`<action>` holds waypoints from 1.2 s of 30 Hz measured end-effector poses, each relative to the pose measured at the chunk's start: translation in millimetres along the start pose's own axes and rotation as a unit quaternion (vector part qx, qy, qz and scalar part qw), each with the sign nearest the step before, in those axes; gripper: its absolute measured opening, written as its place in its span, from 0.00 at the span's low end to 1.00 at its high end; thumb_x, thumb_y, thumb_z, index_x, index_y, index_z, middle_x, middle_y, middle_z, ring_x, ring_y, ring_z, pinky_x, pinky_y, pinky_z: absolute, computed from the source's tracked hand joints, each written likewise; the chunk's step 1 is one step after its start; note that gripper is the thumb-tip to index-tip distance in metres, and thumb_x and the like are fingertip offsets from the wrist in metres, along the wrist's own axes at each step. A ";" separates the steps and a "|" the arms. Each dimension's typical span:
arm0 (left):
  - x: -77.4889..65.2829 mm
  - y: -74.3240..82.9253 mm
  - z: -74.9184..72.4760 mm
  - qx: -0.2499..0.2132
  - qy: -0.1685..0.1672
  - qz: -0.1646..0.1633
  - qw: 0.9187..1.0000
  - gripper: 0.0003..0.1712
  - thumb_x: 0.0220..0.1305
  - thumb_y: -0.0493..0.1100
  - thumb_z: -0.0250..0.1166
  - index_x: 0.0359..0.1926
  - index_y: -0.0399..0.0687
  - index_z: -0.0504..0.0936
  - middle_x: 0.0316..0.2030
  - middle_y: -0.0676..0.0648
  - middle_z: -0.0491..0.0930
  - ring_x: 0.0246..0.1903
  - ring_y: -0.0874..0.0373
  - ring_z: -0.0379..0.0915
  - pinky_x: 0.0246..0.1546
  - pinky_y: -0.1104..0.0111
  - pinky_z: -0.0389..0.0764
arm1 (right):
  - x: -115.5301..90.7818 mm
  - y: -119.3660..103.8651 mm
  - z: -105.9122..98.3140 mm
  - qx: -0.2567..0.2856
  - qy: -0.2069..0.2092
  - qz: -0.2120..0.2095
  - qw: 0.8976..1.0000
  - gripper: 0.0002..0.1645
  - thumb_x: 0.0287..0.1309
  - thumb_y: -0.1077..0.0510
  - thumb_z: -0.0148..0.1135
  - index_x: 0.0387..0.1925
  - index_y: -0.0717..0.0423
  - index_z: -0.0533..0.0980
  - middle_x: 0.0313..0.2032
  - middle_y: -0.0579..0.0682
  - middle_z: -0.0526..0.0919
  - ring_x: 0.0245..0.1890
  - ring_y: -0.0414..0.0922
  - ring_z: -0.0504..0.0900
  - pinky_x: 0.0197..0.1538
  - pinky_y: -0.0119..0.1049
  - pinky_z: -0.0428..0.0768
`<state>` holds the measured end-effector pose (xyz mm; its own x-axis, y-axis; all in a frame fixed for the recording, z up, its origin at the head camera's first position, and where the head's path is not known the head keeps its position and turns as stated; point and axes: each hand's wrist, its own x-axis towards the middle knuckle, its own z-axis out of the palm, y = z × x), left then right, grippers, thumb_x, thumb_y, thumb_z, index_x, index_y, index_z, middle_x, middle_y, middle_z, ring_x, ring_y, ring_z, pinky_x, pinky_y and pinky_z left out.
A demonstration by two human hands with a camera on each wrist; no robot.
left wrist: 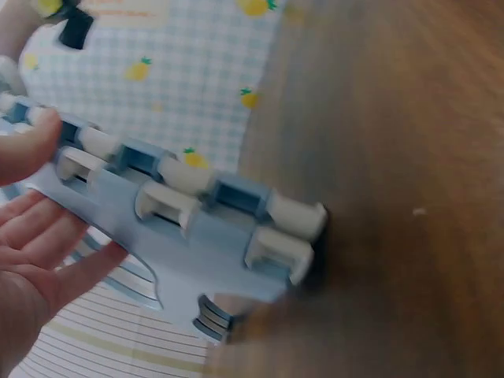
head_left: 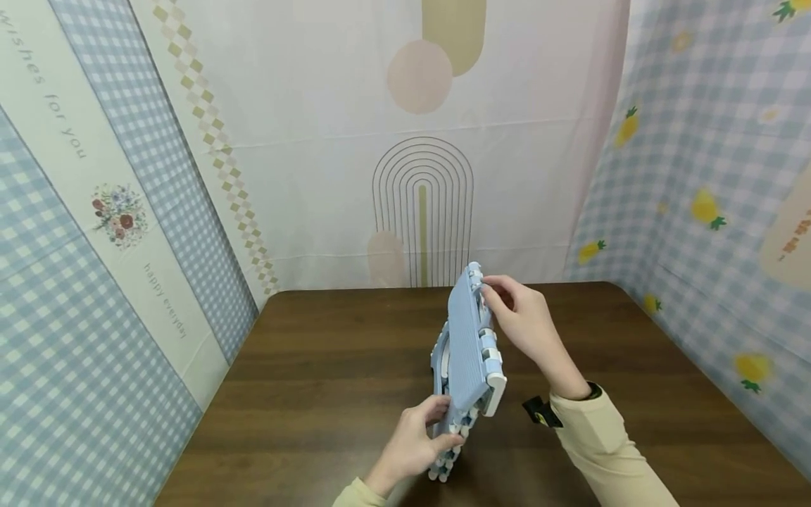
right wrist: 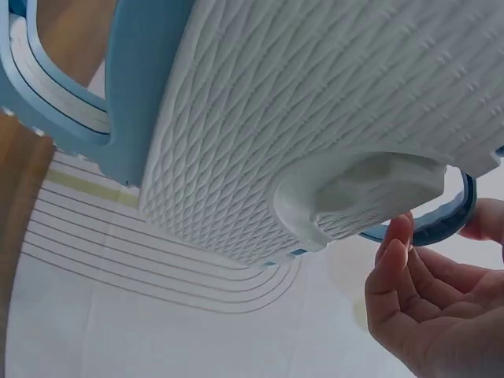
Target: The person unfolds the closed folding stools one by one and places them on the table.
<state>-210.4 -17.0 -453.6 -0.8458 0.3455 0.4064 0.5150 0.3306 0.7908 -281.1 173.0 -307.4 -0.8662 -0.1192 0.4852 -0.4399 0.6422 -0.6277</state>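
Note:
A blue and white plastic folding stool stands tilted and partly unfolded on the wooden table, its panels hinged along the edges. My left hand grips its lower near part, thumb on one side and fingers on the other. The left wrist view shows the white and blue hinge knuckles beside that hand. My right hand is at the upper right edge. In the right wrist view, the fingers and thumb of this hand hold a blue loop handle next to the white textured panel.
The dark brown table lies under the stool. A pale patterned cloth hangs behind it, and checked cloths close in the sides. A black strap hangs at my right wrist.

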 end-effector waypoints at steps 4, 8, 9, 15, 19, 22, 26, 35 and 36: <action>-1.0 6.9 -0.7 -0.025 0.005 0.015 1.000 0.23 0.46 0.36 0.69 0.45 0.36 0.73 0.38 0.39 0.82 0.39 0.57 0.79 0.43 0.62 0.80 | 5.3 -5.6 5.0 -0.009 0.003 -0.040 0.999 0.19 0.61 0.46 0.48 0.48 0.50 0.74 0.31 0.46 0.80 0.27 0.40 0.73 0.29 0.30 0.73; -2.8 7.8 -4.0 -0.055 0.009 0.013 0.998 0.23 0.46 0.33 0.67 0.46 0.34 0.72 0.38 0.37 0.81 0.39 0.56 0.78 0.44 0.58 0.79 | 4.7 -5.8 11.0 0.015 -0.020 -0.058 0.998 0.21 0.61 0.45 0.48 0.51 0.49 0.72 0.35 0.44 0.80 0.29 0.39 0.73 0.31 0.29 0.74; -3.4 6.6 -4.7 -0.060 0.012 0.012 0.998 0.23 0.46 0.33 0.67 0.46 0.34 0.72 0.38 0.37 0.81 0.39 0.57 0.78 0.44 0.57 0.79 | 3.0 -5.4 12.6 0.024 -0.026 -0.061 0.997 0.21 0.61 0.45 0.48 0.53 0.48 0.71 0.37 0.45 0.80 0.30 0.39 0.73 0.31 0.29 0.74; -8.6 -2.9 -7.7 -0.090 0.034 -0.001 0.995 0.22 0.46 0.32 0.67 0.45 0.36 0.73 0.38 0.37 0.81 0.39 0.58 0.78 0.45 0.57 0.78 | -15.1 -1.8 25.3 0.077 -0.021 -0.067 0.995 0.22 0.62 0.48 0.48 0.58 0.45 0.66 0.46 0.46 0.77 0.44 0.40 0.76 0.43 0.34 0.77; -10.7 -8.5 -9.5 -0.112 0.041 -0.016 0.993 0.23 0.46 0.33 0.67 0.46 0.38 0.73 0.38 0.37 0.81 0.39 0.59 0.78 0.46 0.61 0.78 | -35.0 6.9 38.6 0.108 -0.001 -0.043 0.993 0.20 0.62 0.51 0.49 0.57 0.43 0.66 0.49 0.44 0.76 0.48 0.40 0.75 0.48 0.35 0.76; -11.1 -12.1 -11.2 -0.121 0.044 -0.025 0.991 0.23 0.47 0.33 0.67 0.47 0.39 0.73 0.39 0.38 0.81 0.40 0.59 0.78 0.46 0.63 0.78 | -53.1 15.7 53.3 0.149 -0.010 -0.005 0.989 0.19 0.63 0.50 0.48 0.55 0.43 0.67 0.49 0.45 0.77 0.49 0.42 0.75 0.49 0.31 0.76; -10.9 -15.2 -13.8 -0.128 0.048 -0.038 0.990 0.23 0.47 0.34 0.67 0.47 0.41 0.73 0.40 0.40 0.81 0.41 0.59 0.77 0.47 0.65 0.78 | -76.7 25.4 75.8 0.203 -0.044 0.057 0.977 0.19 0.64 0.51 0.45 0.54 0.50 0.68 0.50 0.50 0.77 0.47 0.44 0.77 0.46 0.30 0.78; -9.5 -19.8 -16.6 -0.130 0.043 -0.037 0.990 0.25 0.48 0.36 0.67 0.49 0.42 0.72 0.42 0.40 0.81 0.42 0.58 0.77 0.49 0.66 0.77 | -111.8 46.0 104.7 0.229 -0.165 0.079 0.956 0.23 0.67 0.55 0.38 0.62 0.50 0.59 0.58 0.58 0.70 0.55 0.33 0.69 0.55 0.33 0.71; -9.4 -20.7 -17.1 -0.130 0.044 -0.038 0.990 0.24 0.48 0.36 0.67 0.49 0.42 0.72 0.42 0.40 0.81 0.42 0.58 0.77 0.49 0.66 0.77 | -114.1 49.1 106.9 0.242 -0.185 0.054 0.951 0.24 0.67 0.57 0.39 0.64 0.52 0.56 0.60 0.60 0.67 0.57 0.32 0.67 0.57 0.33 0.70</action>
<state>-215.4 -42.1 -466.0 -0.8951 0.2468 0.3712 0.4069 0.1119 0.9066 -229.2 137.2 -458.7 -0.8971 -0.3883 0.2107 -0.3232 0.2519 -0.9122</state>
